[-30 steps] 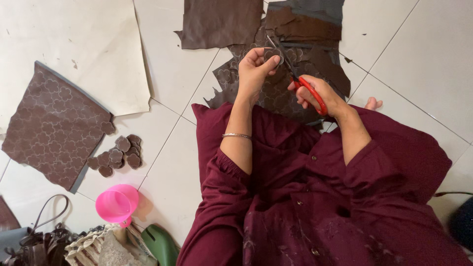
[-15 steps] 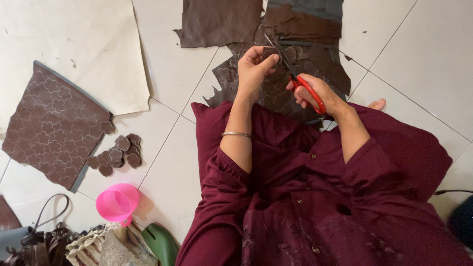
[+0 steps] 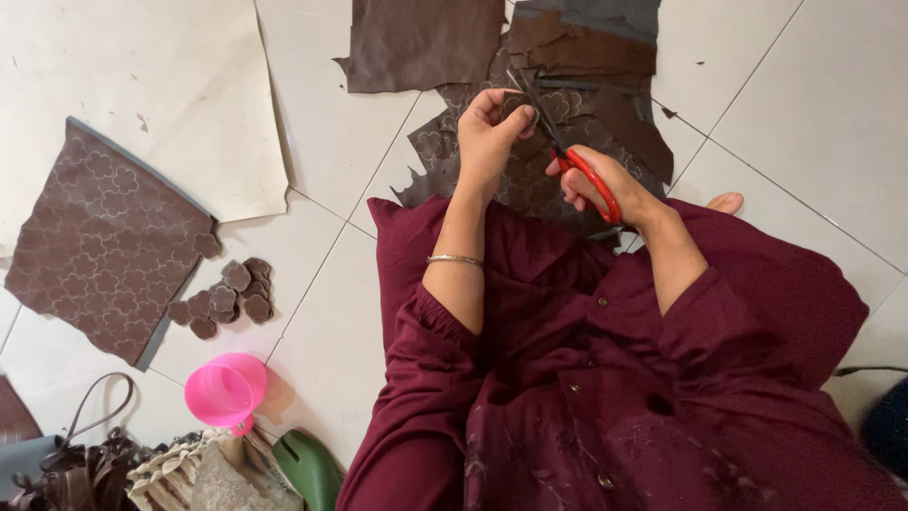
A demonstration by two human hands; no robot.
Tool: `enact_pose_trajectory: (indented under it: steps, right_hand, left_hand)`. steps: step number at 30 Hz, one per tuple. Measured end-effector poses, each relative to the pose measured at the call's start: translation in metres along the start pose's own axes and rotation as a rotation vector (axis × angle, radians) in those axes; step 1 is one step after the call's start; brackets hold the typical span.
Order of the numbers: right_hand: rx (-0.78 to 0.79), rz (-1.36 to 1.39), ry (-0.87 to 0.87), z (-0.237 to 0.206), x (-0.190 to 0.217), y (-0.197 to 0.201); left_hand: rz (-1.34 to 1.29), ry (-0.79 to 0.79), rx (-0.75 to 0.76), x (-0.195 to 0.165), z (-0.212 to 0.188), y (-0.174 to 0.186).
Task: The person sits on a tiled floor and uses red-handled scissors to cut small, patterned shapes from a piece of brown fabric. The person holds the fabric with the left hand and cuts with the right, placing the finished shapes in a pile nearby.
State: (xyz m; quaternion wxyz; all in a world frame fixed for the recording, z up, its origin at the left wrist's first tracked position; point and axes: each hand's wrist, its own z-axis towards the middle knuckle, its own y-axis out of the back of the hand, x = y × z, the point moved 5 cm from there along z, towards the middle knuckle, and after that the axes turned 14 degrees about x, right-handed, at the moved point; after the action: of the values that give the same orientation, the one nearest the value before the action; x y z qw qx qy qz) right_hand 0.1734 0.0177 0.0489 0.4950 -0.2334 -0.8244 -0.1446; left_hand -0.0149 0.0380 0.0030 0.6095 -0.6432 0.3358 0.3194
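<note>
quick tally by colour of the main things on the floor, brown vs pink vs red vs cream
Brown: 3, namely the patterned sheet, the plain piece and the pile of cut flower shapes
Pink: 1, the cup
Red: 1, the scissors in the right hand
Cream: 1, the big sheet
Total: 6

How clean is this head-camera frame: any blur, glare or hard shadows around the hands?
Head view: sharp overall, with even, soft light. The left hand and right hand on the red-handled scissors are crisp. The pink cup casts only a faint shadow on the white tile floor, and there is no strong glare.
</note>
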Motion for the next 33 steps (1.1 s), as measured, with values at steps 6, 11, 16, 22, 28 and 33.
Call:
enact_pose_trajectory:
  steps: [6, 11, 16, 22, 28, 33]
  right_hand:
    - [-0.005, 0.01, -0.014, 0.002, -0.006, 0.004]
    - [0.038, 0.017, 0.073, 0.002, -0.004, 0.001]
    - [0.074, 0.04, 0.12, 0.001, -0.003, -0.002]
    - [0.053, 0.064, 0.129, 0.003, -0.005, -0.003]
    - [-0.011, 0.029, 0.183, 0.009, -0.011, -0.009]
    - [-0.039, 0.007, 0.193, 0.009, -0.012, -0.01]
  left_hand:
    - [0.042, 0.025, -0.007, 0.0, 0.0, 0.001]
    - [0.027, 0.005, 0.002, 0.0, 0.0, 0.001]
    - [0.048, 0.02, -0.016, 0.002, 0.0, 0.003]
    - [0.04, 0.028, -0.012, 0.002, 0.0, 0.003]
    - [-0.053, 0.064, 0.002, 0.008, 0.0, 0.003]
    - [-0.111, 0.099, 0.001, 0.016, 0.001, 0.007]
